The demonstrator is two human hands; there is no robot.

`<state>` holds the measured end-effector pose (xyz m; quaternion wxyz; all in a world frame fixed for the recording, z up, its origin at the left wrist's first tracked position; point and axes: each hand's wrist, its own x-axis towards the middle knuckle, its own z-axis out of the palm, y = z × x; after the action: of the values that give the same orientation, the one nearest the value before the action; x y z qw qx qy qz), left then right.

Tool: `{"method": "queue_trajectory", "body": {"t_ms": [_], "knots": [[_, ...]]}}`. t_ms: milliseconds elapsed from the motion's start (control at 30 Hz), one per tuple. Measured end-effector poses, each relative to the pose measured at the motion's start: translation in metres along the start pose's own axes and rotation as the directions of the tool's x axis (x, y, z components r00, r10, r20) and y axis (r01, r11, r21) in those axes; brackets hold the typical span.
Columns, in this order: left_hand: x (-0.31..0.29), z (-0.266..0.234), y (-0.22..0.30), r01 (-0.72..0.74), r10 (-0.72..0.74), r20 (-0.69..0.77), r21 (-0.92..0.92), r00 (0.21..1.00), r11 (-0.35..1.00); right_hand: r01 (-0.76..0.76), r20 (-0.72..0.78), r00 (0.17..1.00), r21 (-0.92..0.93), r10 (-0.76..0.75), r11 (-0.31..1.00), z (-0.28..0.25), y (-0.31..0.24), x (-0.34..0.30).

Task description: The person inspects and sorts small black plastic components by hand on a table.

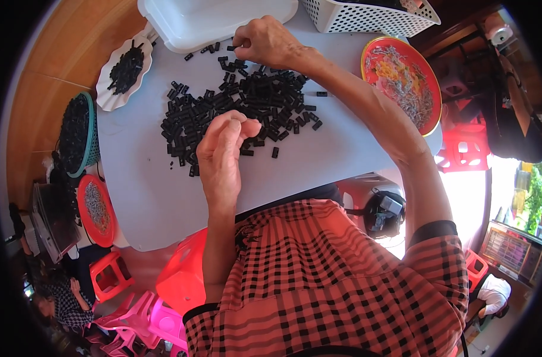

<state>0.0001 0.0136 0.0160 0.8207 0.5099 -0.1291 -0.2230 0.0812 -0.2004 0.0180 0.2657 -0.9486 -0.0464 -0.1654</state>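
Observation:
A loose heap of small black rectangular plastic pieces [253, 98] is spread over the grey tabletop. My right hand [268, 43] reaches across to the far edge of the heap, beside the white tray, its fingers closed in a pinch on a small black plastic piece [231, 48]. Above the near side of the heap is my left hand [220, 154], with thumb and fingers drawn together. Whatever lies between those fingertips is hidden. A few single pieces [275, 152] lie scattered around the heap's rim.
The white tray [170, 40] and a white perforated basket [375, 22] stand at the far side. On the right is a red plate [436, 113] of metal parts. A scalloped dish [107, 98], teal basket [92, 143] and red tray [107, 235] stand left. Two people sit beyond.

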Motion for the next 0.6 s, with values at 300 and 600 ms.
{"method": "queue_trajectory", "body": {"t_ms": [300, 600], "knots": [[0.012, 0.004, 0.013, -0.272, 0.378, 0.02, 0.73, 0.926, 0.627, -0.231, 0.267, 0.96, 0.595, 0.082, 0.77, -0.025, -0.04, -0.06], [0.014, 0.004, 0.005, -0.362, 0.411, 0.234, 0.894, 0.881, 0.266, -0.318, 0.341, 0.933, 0.633, 0.116, 0.706, -0.028, -0.052, -0.079]]}}
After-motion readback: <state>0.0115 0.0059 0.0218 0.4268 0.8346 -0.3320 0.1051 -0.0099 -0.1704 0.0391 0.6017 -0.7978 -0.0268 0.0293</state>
